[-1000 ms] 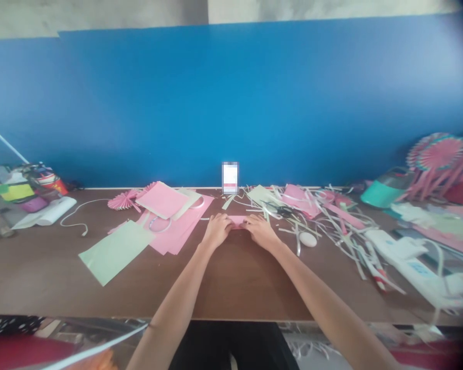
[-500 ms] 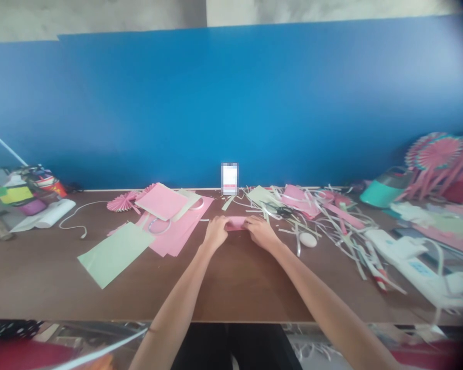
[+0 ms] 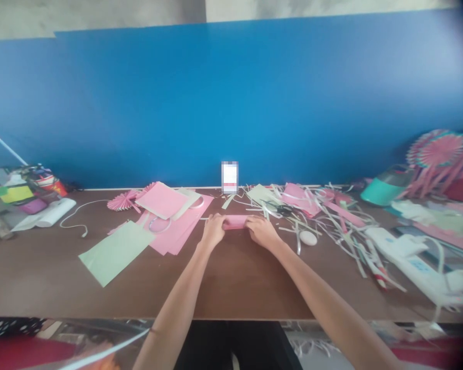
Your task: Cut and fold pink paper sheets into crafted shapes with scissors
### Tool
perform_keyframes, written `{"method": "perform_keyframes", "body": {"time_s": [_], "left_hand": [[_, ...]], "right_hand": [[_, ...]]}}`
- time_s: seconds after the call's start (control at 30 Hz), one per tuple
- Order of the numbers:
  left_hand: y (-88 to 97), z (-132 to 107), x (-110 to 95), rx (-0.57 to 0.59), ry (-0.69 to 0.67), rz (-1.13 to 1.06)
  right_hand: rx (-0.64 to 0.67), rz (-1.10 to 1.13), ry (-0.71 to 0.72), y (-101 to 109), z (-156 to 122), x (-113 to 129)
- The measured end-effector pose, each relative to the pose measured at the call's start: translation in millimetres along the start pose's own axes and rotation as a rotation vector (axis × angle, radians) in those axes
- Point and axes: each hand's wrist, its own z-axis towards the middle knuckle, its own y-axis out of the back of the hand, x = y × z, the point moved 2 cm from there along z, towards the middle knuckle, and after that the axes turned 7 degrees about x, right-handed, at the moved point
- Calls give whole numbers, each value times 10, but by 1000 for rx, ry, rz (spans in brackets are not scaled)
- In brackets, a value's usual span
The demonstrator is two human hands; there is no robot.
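A small folded pink paper [image 3: 235,222] lies on the brown table [image 3: 231,277] in front of me. My left hand [image 3: 213,231] pinches its left end with the fingers curled. My right hand [image 3: 261,231] grips its right end the same way. Both hands rest on the table surface. The middle of the pink piece shows between them; its ends are hidden under my fingers.
Pink sheets [image 3: 170,216] and a pale green sheet [image 3: 113,251] lie to the left. Scissors [image 3: 280,209], paper strips [image 3: 332,226] and a white oval thing [image 3: 307,238] lie to the right. Glue gun [image 3: 409,262] and pink rosettes [image 3: 440,154] at far right. A blue board [image 3: 231,103] stands behind.
My hands have moved slightly apart, and more of the pink paper shows between them. It looks thicker, as if folded over again.
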Motion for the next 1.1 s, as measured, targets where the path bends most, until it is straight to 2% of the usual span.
{"method": "perform_keyframes", "body": {"time_s": [0.1, 0.23, 0.43, 0.63, 0.8, 1.1], "left_hand": [[-3, -8, 30, 1, 93, 17], [5, -18, 12, 33, 117, 22], [44, -35, -130, 72, -161, 73], [44, -24, -157, 103, -290, 25], [-16, -38, -212, 78, -212, 31], [-162, 10, -288, -39, -59, 13]], "right_hand": [[22, -21, -58, 38, -12, 13], [33, -21, -131, 69, -28, 34], [4, -29, -158, 58, -28, 53], [20, -23, -44, 36, -20, 10], [13, -21, -4, 18, -18, 18], [36, 36, 41, 16, -31, 60]]}}
